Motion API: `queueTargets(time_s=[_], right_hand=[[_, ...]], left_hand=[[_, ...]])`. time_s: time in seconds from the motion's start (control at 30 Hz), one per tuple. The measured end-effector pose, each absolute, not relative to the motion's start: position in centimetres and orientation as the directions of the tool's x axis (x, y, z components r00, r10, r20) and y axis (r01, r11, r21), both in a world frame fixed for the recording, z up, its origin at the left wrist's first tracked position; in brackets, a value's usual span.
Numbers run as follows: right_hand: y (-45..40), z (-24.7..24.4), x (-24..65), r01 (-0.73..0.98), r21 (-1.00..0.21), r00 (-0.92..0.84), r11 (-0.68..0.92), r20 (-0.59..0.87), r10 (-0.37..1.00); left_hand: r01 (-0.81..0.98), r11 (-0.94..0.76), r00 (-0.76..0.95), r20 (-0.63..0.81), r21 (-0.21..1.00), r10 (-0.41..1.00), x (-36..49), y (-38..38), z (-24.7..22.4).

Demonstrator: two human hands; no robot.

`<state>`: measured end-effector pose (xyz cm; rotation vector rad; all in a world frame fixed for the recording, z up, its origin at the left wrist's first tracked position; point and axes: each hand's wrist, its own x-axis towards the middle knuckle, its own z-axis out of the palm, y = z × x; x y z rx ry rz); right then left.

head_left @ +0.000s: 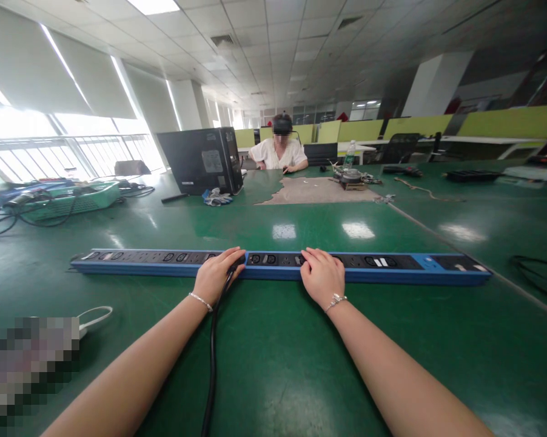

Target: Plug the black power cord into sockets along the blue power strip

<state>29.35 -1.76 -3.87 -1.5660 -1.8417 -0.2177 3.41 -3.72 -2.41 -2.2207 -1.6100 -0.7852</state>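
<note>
Blue-sided, long, narrow power strip w/ a black socket face [273,275] lies flat across the mid of the frame on the glossy green tabletop [264,352], and I've both hands on it. L hand [216,276], just left of centre, has its fingers closed around a black moulded plug [240,261] at the socket face; the thick black cable [213,358] runs from it to the frame's bottom edge. R hand [323,278], just right of centre, lies over the strip, fingers bent & fairly close tog.; can't tell if they grip or just press. Prob. the step in hand is seating or pulling the plug, R bracing; my fingers hide whether it's in. Next move, imo, calls for a firm R hold & a straight L push or pull, no sideways twist, cable slack.
</note>
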Motion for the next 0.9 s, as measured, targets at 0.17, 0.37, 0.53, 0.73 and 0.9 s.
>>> queueTargets(time_s=[0.17, 0.37, 0.53, 0.73, 0.9], right_hand=[[-1.7, -3.9, 29.4, 0.921, -0.303, -0.021, 0.247, 0.592, 0.806], [-1.6, -3.9, 29.4, 0.921, -0.297, -0.030, 0.251, 0.590, 0.807], [-1.6, -3.9, 29.4, 0.923, -0.293, -0.030, 0.250, 0.592, 0.805], [-1.5, -4.0, 29.4, 0.926, -0.281, -0.033, 0.253, 0.607, 0.794], [-1.6, -3.9, 29.5, 0.928, -0.275, -0.036, 0.250, 0.601, 0.798]], left_hand=[[0.945, -0.323, 0.235, 0.566, 0.059, 0.790, 3.7, -3.5, -1.7], [0.946, -0.302, 0.193, 0.541, 0.119, 0.819, 4.1, -2.9, -1.6], [0.912, -0.323, 0.131, 0.567, 0.253, 0.813, 4.2, -2.7, -2.6], [0.859, -0.380, 0.102, 0.613, 0.343, 0.783, 3.8, -1.9, -4.0], [0.810, -0.397, 0.025, 0.651, 0.432, 0.759, 4.2, -2.2, -3.6]])
